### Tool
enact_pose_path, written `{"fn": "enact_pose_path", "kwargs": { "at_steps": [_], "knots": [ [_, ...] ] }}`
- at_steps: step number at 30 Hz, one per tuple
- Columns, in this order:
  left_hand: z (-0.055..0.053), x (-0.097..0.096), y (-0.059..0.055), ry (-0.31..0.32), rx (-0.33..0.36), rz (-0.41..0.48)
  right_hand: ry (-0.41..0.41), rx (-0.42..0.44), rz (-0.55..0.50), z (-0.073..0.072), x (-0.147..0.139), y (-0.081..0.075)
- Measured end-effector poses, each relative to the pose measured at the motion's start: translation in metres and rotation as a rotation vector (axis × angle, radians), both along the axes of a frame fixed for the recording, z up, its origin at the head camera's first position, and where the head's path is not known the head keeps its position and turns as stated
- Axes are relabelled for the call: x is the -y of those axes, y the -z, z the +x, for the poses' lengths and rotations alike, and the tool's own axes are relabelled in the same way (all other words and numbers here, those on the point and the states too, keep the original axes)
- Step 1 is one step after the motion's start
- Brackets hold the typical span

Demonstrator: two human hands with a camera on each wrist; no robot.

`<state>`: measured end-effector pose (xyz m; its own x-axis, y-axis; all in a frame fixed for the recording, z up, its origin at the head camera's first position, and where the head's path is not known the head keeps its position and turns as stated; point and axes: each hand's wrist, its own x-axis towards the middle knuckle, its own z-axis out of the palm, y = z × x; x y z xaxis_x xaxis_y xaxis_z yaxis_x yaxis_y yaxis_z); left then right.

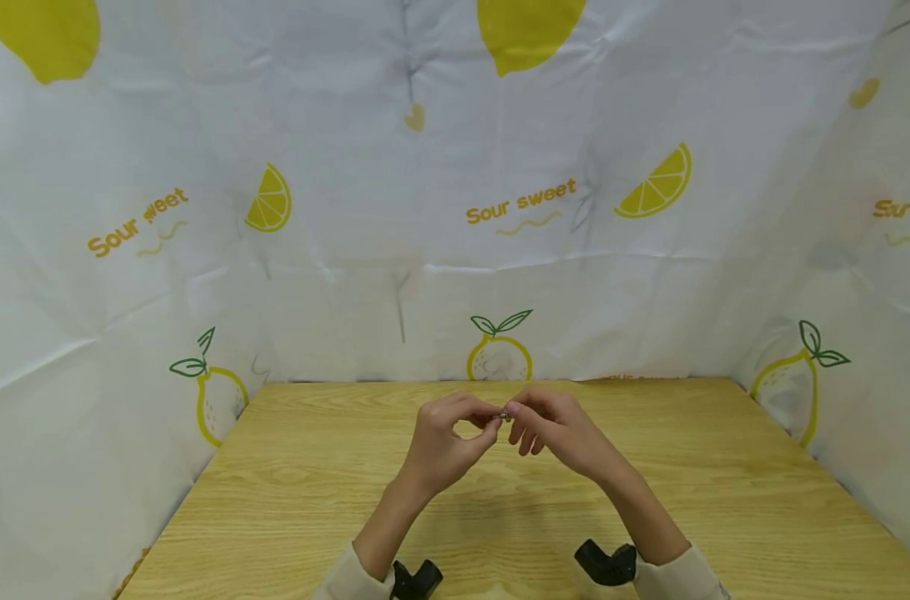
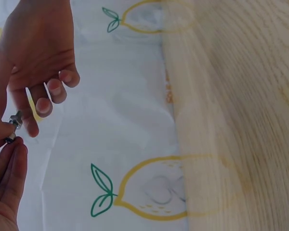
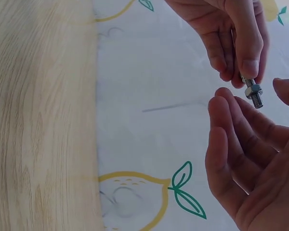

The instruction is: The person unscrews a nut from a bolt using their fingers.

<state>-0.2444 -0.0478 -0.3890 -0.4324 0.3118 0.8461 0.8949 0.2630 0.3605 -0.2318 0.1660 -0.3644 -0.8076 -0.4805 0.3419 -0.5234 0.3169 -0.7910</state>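
Observation:
A small metal bolt [image 3: 258,102] is pinched between the thumb and fingertips of my left hand [image 1: 442,440]. On its threaded shank sits a hex nut [image 3: 253,91], with the bolt's end sticking out past it. My right hand [image 1: 567,435] is right beside the nut, thumb and fingers apart around it; in the right wrist view they do not touch it. The left fingers cover the other end of the bolt. In the left wrist view, the right hand [image 2: 38,53] hangs over the bolt with loosely bent fingers.
Both hands are above a wooden table [image 1: 312,483]. A white cloth [image 1: 365,208] printed with lemons stands behind the table and along its sides. Black wrist devices show near the sleeves, one [image 1: 607,563] by the right wrist.

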Motion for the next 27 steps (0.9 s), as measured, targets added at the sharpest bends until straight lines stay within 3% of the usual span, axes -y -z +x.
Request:
{"fn": "enact_pose_path", "kwargs": {
  "at_steps": [7, 13, 27],
  "knots": [
    [0.0011, -0.0003, 0.0004, 0.002, 0.013, 0.001, -0.057, 0.099, 0.031, -0.0007, 0.0017, 0.0009],
    [0.0027, -0.0007, -0.0015, -0.014, -0.002, -0.005, -0.064, 0.079, -0.003, 0.0003, 0.0001, 0.0021],
    [0.0018, -0.0006, 0.0018, -0.012, 0.037, -0.002, -0.054, 0.018, -0.049, 0.0023, -0.0003, 0.0003]
  ]
}}
